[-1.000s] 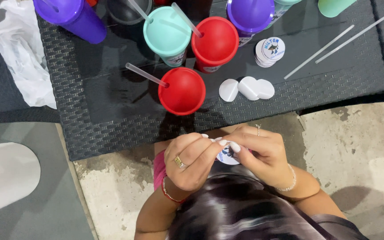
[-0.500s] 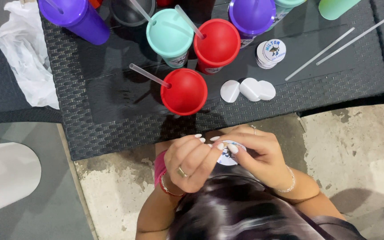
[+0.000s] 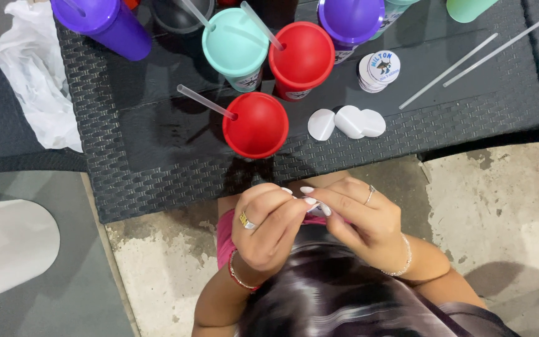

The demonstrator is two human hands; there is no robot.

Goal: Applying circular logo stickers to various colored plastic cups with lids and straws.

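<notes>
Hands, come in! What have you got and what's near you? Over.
Left hand and right hand pinch a small round white sticker together. Red lidded cup with straw just ahead on black woven table. Nothing between.

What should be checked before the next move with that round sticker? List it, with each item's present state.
1. Sticker held: left hand and right hand pinch a small round sticker between their fingers. Ok.
2. Backing peeled off: hidden by the fingers. Cannot tell.
3. Nearest cup within reach: red cup with lid and straw stands upright at the table's near edge. Ok.
4. Spare supply: a stack of printed stickers and three white discs lie on the table. Ok.
5. Loose straws apart from the cups. Ok.
</notes>
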